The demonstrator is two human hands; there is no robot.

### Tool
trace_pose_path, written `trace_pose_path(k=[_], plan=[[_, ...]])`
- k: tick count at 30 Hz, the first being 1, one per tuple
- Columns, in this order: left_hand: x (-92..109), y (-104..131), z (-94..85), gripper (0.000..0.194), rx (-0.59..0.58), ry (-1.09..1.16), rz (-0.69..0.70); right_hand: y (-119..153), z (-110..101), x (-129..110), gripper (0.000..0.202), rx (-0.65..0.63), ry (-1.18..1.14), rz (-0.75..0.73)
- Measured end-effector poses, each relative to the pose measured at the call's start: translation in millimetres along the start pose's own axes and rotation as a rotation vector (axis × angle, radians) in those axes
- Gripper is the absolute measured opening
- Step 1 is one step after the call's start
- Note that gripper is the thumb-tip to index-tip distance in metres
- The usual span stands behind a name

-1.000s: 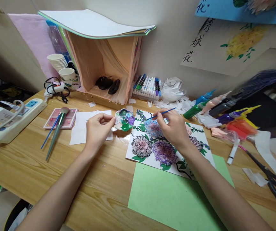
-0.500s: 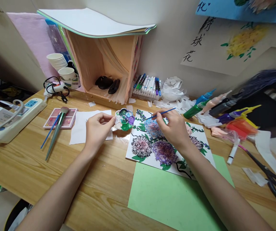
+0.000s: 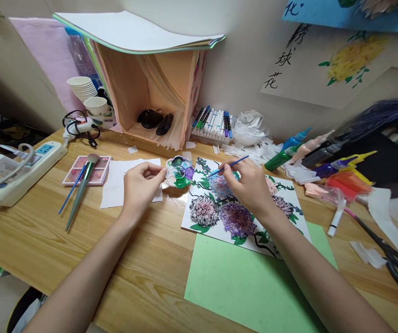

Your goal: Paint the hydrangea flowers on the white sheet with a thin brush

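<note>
My left hand [image 3: 143,185] pinches the left rim of a flower-shaped paint palette [image 3: 180,172] smeared with green, purple and blue. A thin blue brush [image 3: 231,165] is held in my right hand [image 3: 249,185], its tip down at the upper left part of a white sheet painted with flowers [image 3: 204,212]. Pink, purple and blue blooms with green leaves show on the sheet; my right hand and forearm hide part of it. Under the sheet lies a green sheet [image 3: 240,282]. White paper [image 3: 113,185] lies beneath and behind my left hand.
Brushes [image 3: 84,192] rest on a pink case [image 3: 72,171] at the left, near a power strip [image 3: 28,173]. Behind stand paper cups [image 3: 96,106], a pink box [image 3: 122,92] and markers [image 3: 212,122]. Paint bottles [image 3: 284,156], crumpled tissue [image 3: 250,132] and black scissors [image 3: 389,254] are at the right.
The brush in my right hand has shifted slightly left and down, with its tip a little lower on the painted sheet. My left hand and the palette have stayed put.
</note>
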State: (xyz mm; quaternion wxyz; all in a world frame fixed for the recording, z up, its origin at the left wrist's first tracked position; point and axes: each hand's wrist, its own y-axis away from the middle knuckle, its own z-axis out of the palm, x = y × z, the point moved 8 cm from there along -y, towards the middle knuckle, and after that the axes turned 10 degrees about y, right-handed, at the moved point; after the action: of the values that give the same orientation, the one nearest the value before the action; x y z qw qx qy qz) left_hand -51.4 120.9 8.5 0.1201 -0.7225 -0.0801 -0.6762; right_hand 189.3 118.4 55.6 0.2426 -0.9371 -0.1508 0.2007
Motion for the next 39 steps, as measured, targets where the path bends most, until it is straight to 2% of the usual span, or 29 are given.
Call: trace_pose_path(k=[4, 35, 39], plan=[[0.5, -0.2, 0.4, 0.016, 0.002, -0.005, -0.004, 0.1, -3.0, -0.2, 0.020, 0.026, -0.005, 0.003], [0.0, 0.8, 1.4, 0.018, -0.004, 0.010, -0.007, 0.3, 1.0, 0.6, 0.020, -0.010, -0.008, 0.014], [-1.0, 0.2, 0.4, 0.018, 0.001, 0.016, -0.013, 0.1, -10.6, -2.5, 0.023, 0.061, -0.043, 0.017]])
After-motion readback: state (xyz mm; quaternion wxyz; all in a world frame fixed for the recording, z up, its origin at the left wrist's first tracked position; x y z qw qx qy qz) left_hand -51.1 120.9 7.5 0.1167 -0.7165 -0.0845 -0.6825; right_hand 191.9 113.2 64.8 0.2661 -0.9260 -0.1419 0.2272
